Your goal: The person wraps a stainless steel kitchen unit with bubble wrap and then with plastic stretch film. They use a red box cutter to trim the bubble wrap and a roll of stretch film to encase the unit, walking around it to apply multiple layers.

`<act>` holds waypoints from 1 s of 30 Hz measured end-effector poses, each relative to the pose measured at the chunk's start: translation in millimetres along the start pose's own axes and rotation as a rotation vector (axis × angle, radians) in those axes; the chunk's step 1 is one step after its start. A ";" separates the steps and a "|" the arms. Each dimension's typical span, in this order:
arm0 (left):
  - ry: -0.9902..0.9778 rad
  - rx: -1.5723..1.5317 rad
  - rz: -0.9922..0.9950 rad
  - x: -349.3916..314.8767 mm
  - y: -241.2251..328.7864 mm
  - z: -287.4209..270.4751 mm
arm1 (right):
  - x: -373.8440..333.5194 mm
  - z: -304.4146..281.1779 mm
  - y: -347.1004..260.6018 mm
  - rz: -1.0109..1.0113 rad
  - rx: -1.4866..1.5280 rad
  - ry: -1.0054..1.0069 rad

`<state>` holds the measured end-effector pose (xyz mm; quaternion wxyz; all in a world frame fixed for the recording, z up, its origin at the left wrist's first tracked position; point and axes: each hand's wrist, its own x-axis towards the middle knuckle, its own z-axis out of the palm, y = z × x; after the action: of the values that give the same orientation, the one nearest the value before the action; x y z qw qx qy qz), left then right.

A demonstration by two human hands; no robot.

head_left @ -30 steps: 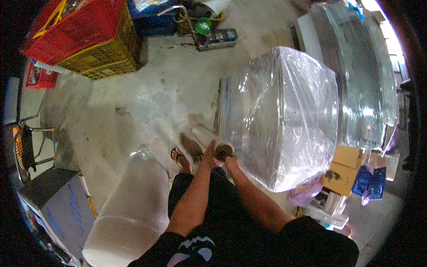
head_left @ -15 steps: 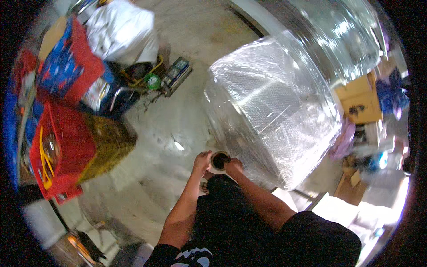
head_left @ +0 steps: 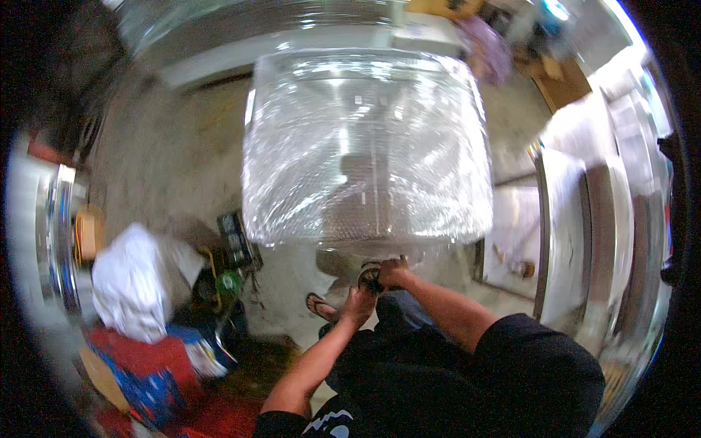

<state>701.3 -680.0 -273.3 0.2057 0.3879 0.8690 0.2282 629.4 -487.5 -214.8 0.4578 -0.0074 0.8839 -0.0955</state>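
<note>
A large box-shaped unit [head_left: 365, 146] wrapped in shiny clear film fills the middle of the view. Just below its near edge I hold a roll of stretch film [head_left: 369, 278], seen end-on with a dark core. My left hand [head_left: 357, 305] grips the roll's lower end. My right hand [head_left: 395, 271] grips its upper end, close against the wrapped unit. Both forearms reach up from the lower edge. The picture is motion-blurred.
A white sack [head_left: 128, 281] lies at the left above a red crate [head_left: 142, 358] and a blue printed sheet [head_left: 157, 390]. A green object [head_left: 230, 283] lies on the concrete floor. Steel cabinets [head_left: 584, 219] stand at the right. My sandalled foot [head_left: 321, 306] is beside the roll.
The view has swung around the wrapped unit: the crates and sack slid from the upper left to the lower left. Both hands stay on the roll, close to the unit.
</note>
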 end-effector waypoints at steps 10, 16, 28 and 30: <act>-0.188 0.380 0.631 36.8 -36.3 -38.3 | -17.4 64.4 -27.0 0.422 0.324 0.444; -0.391 0.480 0.356 70.3 -27.9 -58.1 | 10.1 47.6 -27.6 0.428 0.408 0.313; -0.835 0.328 1.036 65.5 -58.5 -134.5 | -32.3 109.9 -130.7 1.065 1.345 1.402; -0.917 0.290 1.246 64.8 -59.3 -145.8 | -30.1 151.6 -153.6 1.450 1.513 1.548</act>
<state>549.1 -700.1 -199.6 0.3254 0.8819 0.3411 0.0031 758.4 -659.8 -248.8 -0.3297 0.7833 0.4472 -0.2788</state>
